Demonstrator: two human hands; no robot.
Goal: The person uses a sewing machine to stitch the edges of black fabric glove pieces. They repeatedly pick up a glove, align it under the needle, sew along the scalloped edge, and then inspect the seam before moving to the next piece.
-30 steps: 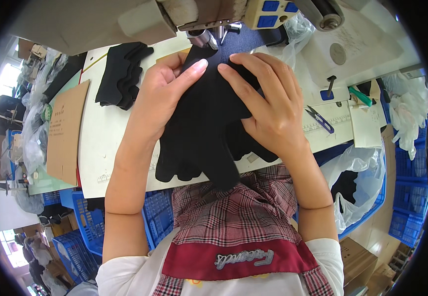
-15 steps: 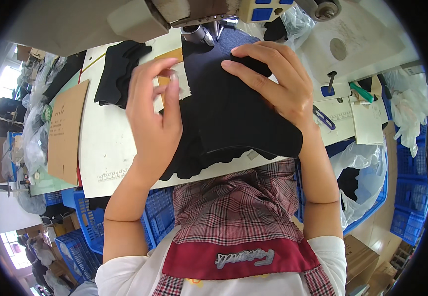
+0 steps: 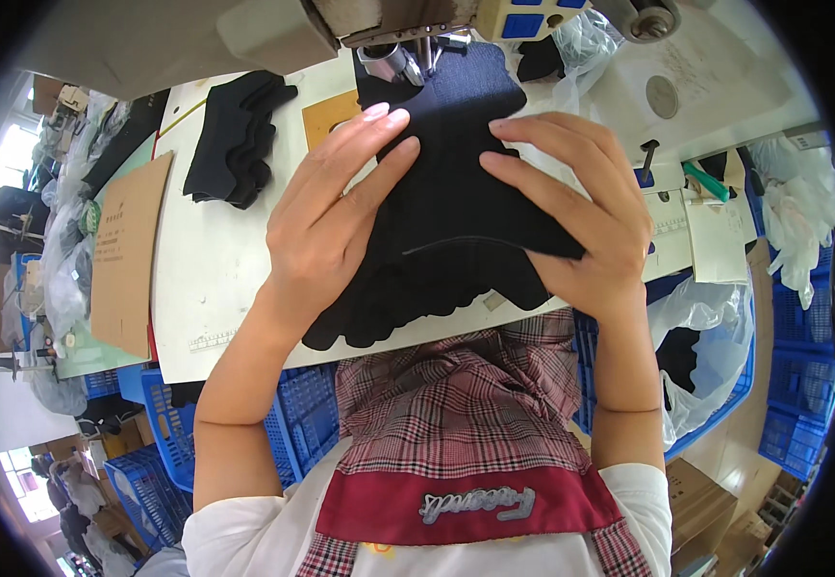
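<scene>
A black fabric piece lies under the metal presser foot of a sewing machine, its far end brightly lit. My left hand rests on its left side with fingers stretched out towards the foot. Across from it, the fingertips of my right hand touch the right edge, its fingers apart and slightly bent. Beneath the near part of this piece are more black fabric pieces with wavy edges, close to the table's front edge. The undersides of both hands are hidden.
A stack of black wavy-edged pieces lies on the white table to the left, beside a cardboard sheet. A green-handled tool lies at the right. Blue baskets and a plastic-lined bin stand below the table.
My left hand has come down onto the fabric, moving right. My right hand has shifted right and nearer to me. The top piece's near edge has moved away from me, uncovering more fabric beneath.
</scene>
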